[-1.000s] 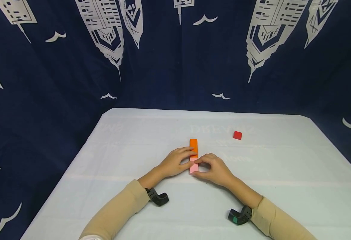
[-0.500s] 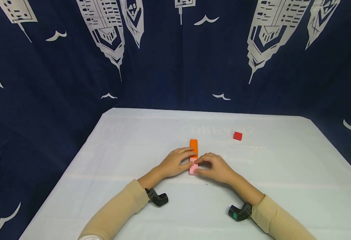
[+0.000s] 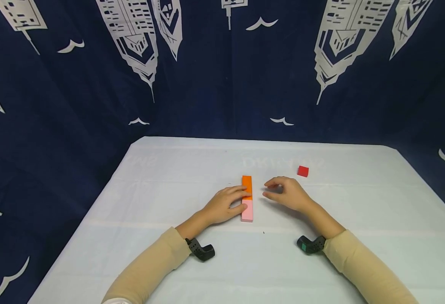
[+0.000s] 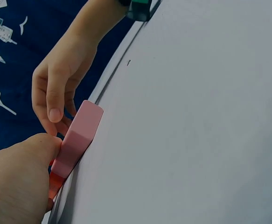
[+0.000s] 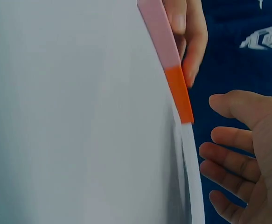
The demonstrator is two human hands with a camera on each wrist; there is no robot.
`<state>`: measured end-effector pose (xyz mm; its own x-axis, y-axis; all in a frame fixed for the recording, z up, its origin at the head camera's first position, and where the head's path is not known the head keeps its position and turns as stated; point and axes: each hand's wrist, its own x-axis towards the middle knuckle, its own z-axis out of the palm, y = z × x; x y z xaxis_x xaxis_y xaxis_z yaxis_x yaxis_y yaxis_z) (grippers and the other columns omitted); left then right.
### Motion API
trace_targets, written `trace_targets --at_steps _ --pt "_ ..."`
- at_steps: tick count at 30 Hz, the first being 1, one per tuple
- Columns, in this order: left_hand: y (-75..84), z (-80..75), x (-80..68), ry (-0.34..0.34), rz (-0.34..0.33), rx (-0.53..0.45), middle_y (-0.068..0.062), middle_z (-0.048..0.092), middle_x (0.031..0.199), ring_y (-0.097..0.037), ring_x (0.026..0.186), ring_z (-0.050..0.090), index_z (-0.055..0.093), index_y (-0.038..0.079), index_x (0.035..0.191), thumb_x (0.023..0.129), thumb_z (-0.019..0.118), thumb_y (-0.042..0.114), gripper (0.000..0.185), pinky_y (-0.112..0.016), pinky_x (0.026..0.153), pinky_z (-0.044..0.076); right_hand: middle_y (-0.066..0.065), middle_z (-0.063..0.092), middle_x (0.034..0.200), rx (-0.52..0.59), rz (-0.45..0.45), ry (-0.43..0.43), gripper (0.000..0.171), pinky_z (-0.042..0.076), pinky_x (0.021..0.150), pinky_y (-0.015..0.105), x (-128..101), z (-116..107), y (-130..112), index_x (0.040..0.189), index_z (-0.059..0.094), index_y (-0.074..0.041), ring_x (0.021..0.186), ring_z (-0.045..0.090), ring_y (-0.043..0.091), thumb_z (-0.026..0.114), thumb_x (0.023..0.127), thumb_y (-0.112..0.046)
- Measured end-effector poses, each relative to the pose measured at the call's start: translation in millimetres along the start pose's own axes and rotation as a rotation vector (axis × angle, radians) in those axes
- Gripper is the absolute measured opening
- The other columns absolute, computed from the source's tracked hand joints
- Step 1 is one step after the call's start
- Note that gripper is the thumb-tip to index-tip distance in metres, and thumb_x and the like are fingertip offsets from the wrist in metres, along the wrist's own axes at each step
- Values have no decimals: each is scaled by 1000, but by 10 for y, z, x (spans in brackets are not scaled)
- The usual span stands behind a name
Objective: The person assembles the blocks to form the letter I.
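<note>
An orange block [image 3: 247,182] and a pink block [image 3: 247,214] lie end to end in one line on the white table. My left hand [image 3: 222,205] rests on them from the left, fingertips over the orange one and thumb against the pink one near where they meet. Its fingers are fairly straight. To the right, my right hand [image 3: 288,195] is apart from both blocks, fingers loosely bent with nothing between them. A red cube [image 3: 303,171] lies beyond that hand. In the right wrist view the right hand's spread fingers [image 5: 231,154] hold nothing.
The white tabletop [image 3: 161,185] runs back to a dark blue curtain [image 3: 207,101] with white building prints. Black wrist cameras sit on the left wrist [image 3: 201,250] and right wrist [image 3: 310,245]. A tiny dark speck [image 3: 263,232] is on the cloth.
My right hand has let go of the pink block and moved away to the right and towards the red cube. My left hand has stayed in place on the blocks.
</note>
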<state>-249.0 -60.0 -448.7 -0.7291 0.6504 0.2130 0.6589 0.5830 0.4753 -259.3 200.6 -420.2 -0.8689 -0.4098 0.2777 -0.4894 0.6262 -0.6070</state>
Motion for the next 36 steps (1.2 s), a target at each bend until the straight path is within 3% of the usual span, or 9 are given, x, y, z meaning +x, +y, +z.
trace_targets --at_steps 19,23,27,36 --pt "3 3 -7 -6 1 3 -3 42 150 -25 138 37 55 20 139 100 53 36 42 -48 112 26 19 69 102 -85 158 62 30 45 92 55 57 -439 404 105 70 3 102 61 38 71 90 -23" --pt "4 -6 -9 -11 -3 6 -3 42 151 -25 139 36 55 20 139 99 54 36 42 -47 113 26 20 69 103 -101 200 90 32 49 84 48 60 -531 442 107 69 3 95 62 36 69 91 -24" --pt "-6 0 -13 -7 -4 9 -3 43 150 -25 138 37 55 20 138 100 53 36 42 -47 113 26 19 69 98 -138 230 127 32 45 75 41 67 -593 512 106 69 4 88 59 31 69 91 -24" --pt "-5 -2 -11 -5 -7 5 -3 43 149 -25 138 37 56 21 138 99 53 37 42 -48 112 27 23 67 102 -204 224 195 28 43 89 57 50 -648 734 104 69 5 101 58 41 67 90 -19"
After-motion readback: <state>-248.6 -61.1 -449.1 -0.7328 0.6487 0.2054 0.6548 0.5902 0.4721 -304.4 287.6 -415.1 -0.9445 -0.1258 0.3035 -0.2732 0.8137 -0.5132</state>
